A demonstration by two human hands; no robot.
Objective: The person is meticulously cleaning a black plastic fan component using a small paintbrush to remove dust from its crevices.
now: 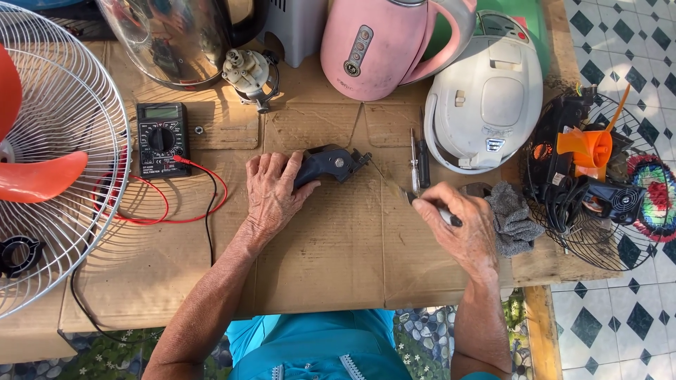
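My left hand [272, 191] grips a dark blue-grey plastic handle part [329, 165] and presses it onto the cardboard sheet [331, 253] at the middle of the table. My right hand [458, 225] is closed around a thin screwdriver [394, 184], whose metal shaft runs up and left so that its tip meets the right end of the handle part. Two more small screwdrivers [418, 163] lie side by side just above my right hand.
A black multimeter [162, 138] with red and black leads sits left of my left hand. A fan guard with red blades [49, 162] fills the left side. Behind stand a pink kettle [384, 46], a white cooker [486, 98] and a small motor [248, 74]. A grey rag [510, 218] and a black fan grille [598, 183] lie at right.
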